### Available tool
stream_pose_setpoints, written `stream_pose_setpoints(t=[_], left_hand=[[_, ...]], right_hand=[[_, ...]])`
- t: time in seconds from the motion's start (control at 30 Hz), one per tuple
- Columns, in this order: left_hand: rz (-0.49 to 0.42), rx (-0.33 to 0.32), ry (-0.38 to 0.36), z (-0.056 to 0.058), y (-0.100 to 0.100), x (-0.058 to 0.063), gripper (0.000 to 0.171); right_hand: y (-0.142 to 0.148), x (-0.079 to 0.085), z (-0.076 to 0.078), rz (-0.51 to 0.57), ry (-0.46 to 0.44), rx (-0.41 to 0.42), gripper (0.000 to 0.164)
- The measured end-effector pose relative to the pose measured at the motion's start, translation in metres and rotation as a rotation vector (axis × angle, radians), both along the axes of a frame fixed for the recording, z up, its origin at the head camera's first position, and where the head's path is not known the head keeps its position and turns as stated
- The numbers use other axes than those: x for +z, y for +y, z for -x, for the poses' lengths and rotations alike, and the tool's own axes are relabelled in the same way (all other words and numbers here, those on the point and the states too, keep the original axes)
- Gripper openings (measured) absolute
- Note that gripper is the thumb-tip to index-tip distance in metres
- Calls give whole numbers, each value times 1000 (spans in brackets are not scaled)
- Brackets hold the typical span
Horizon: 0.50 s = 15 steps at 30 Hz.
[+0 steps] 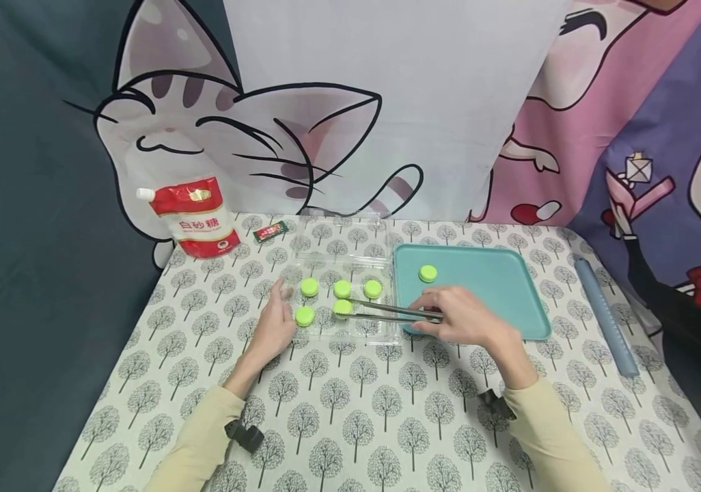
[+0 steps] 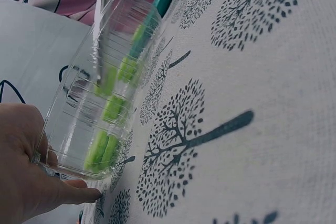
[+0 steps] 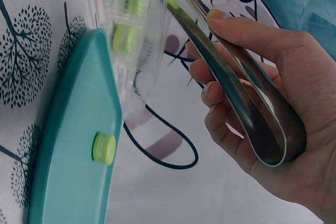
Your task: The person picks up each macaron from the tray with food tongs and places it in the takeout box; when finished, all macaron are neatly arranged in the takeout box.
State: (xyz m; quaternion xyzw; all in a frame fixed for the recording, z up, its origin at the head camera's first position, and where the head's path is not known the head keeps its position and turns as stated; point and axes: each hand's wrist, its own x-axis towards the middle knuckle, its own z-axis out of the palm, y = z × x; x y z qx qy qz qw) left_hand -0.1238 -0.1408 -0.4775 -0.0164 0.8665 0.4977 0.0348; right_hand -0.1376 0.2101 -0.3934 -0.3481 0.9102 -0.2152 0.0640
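At the far left of a tree-print cloth (image 1: 326, 417), a red-and-white pouch (image 1: 199, 219) stands, with a small packet (image 1: 270, 231) just to its right. Nearer, the left hand (image 1: 273, 321) grips the left wall of a clear box (image 1: 363, 336), whose lid is raised on the far side. Inside sit five green macarons (image 1: 309, 287): three in the far row, two in the near row. Tongs (image 3: 223, 80) have their tips either side of the near row's right macaron (image 1: 342, 309). The right hand (image 1: 458, 314) curls around the tongs, partly closed, above a teal tray (image 1: 501, 294) holding one macaron (image 1: 428, 273) at far left. A blue-grey stick (image 1: 605, 318) lies at the right.
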Motion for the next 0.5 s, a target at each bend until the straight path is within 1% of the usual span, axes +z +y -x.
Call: stream_pose_setpoints(t=[0.27,0.5], left_hand=[[3,1,-2,1,0,0,63],[11,-4,4,1,0,1,62]], right_hand=[[-9,-6,2,4,-40,28,29],[-11,-7,3,3,-86,17,29]])
